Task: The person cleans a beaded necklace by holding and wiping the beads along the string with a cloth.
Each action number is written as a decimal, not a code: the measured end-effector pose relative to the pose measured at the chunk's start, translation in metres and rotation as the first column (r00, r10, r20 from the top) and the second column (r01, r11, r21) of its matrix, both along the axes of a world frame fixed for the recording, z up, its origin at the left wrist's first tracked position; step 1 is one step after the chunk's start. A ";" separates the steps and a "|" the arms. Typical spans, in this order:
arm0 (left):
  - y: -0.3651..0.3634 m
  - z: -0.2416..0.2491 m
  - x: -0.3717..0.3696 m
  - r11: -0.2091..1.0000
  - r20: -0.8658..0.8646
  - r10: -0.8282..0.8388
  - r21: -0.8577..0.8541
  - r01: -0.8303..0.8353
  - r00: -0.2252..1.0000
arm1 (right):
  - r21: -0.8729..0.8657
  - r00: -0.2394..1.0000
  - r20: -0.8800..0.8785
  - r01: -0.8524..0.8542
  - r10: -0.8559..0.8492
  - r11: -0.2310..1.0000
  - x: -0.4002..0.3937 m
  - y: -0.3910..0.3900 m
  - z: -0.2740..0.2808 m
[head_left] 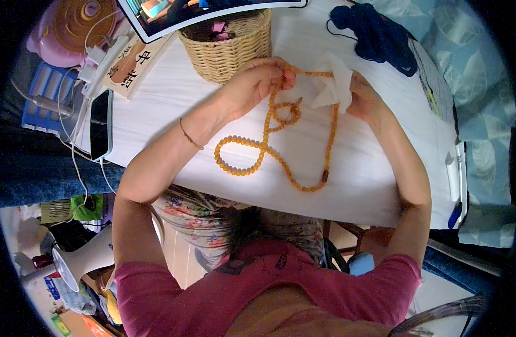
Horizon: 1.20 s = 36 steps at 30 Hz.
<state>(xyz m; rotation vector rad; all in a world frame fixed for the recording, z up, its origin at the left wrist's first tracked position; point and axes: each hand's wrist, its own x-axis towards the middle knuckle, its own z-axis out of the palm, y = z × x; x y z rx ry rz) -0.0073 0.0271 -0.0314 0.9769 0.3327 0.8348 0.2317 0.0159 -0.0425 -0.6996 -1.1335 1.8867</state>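
A long strand of amber-orange beads (267,122) hangs between my two hands and trails in loops over the white tabletop. My left hand (263,84) has its fingers closed on the upper part of the strand, in front of the wicker basket. On the other side, my right hand (363,98) grips a white tissue (341,83), which wraps over the beads at the upper right corner of the strand. One round loop lies toward the left, and a smaller coil (294,115) rests in the middle. A dark reddish bead (325,175) shows low on the right run.
Behind my left hand stands the wicker basket (230,53), with a lit screen (207,12) above it. A book (129,70), a phone (101,123) and a white power strip (103,64) line the left side. Dark navy yarn (376,39) lies at the back right.
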 end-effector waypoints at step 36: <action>-0.004 0.006 0.000 0.997 0.035 -0.003 -0.080 0.006 0.999 | 0.034 0.995 -0.019 -0.101 0.102 0.994 0.002 -0.003 0.007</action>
